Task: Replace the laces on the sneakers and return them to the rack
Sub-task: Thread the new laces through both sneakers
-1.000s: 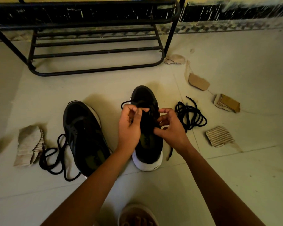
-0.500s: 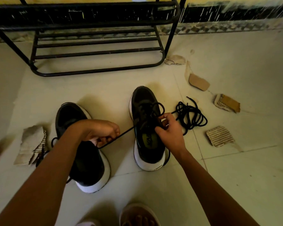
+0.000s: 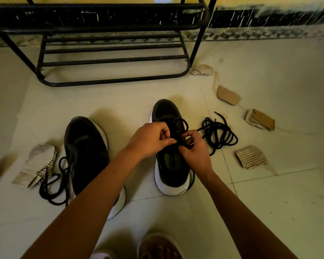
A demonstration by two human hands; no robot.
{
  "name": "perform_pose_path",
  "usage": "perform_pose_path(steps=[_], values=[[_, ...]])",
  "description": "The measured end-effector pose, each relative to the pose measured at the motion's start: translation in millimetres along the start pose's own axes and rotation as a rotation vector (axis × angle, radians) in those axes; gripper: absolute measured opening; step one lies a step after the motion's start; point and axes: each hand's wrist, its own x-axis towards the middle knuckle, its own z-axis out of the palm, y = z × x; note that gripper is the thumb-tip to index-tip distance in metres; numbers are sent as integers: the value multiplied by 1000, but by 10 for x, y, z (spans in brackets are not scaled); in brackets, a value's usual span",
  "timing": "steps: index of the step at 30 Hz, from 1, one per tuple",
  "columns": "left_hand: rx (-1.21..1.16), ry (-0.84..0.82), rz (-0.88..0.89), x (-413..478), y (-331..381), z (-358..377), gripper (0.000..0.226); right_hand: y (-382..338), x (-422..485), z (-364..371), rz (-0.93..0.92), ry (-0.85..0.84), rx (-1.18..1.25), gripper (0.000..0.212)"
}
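Left hand (image 3: 150, 139) and right hand (image 3: 195, 148) both pinch the black lace (image 3: 181, 122) over the middle sneaker (image 3: 171, 165) on the floor, fingers curled, a loop showing above the tongue; lacing here looks close to tying off. Second sneaker (image 3: 86, 156) sits beside it, a loose lace (image 3: 61, 161) at its side, threading unclear; rack (image 3: 110, 59) holds neither shoe, so the return is not yet done.

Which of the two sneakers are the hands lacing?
The right sneaker, beside the coiled lace: left hand and right hand pinch its lace. The left sneaker sits untouched.
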Motion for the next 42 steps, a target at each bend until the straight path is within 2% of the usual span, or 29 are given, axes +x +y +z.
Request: perform_pose_path(steps=[2, 4, 7, 9, 13, 17, 22, 24, 26, 28, 30, 31, 33, 36, 39, 42], values=[[-28, -13, -5, 21, -8, -37, 21, -12, -5, -2, 0, 1, -6, 25], [-91, -97, 9, 15, -14, -131, 20, -19, -7, 3, 5, 1, -16, 25], [-264, -446, 52, -58, -4, -286, 13, -21, -15, 19, 17, 23, -29, 23], [-281, -685, 49, -123, 21, -331, 9, -27, -22, 36, 21, 48, -27, 22], [-216, -967, 37, -221, 121, -262, 9, -70, -52, 58, 30, 73, -20, 23], [-194, -1084, 58, -260, 258, -201, 7, -84, -71, 44, 44, 86, -38, 23], [-136, -1114, 25, -265, 304, -239, 9, -101, -89, 72, 55, 102, -37, 25], [-163, -1069, 33, -270, 314, -253, 4, -107, -85, 70, 69, 104, -38, 24], [-188, -888, 38, -249, 297, -246, 3, -103, -79, 49, 81, 108, -26, 23], [-122, -536, 42, -187, 233, -217, 5, -100, -84, 23, 78, 96, -20, 24], [111, -163, 77, -135, 170, -180, 11, -100, -101, -3, 74, 72, -40, 25], [238, -49, 98, -125, 149, -156, 18, -109, -111, -18, 74, 60, -46, 25], [397, 28, 127, -122, 137, -93, 29, -129, -117, -70, 71, 29, -68, 25], [494, 59, 130, -132, 123, 7, 36, -207, -95, -193, 64, -61, -136, 26], [491, 124, 118, -142, 109, 86, 38, -285, -69, -323, 75, -142, -130, 28], [378, 146, 76, -146, 111, 121, 37, -316, -41, -388, 92, -215, -119, 26]])
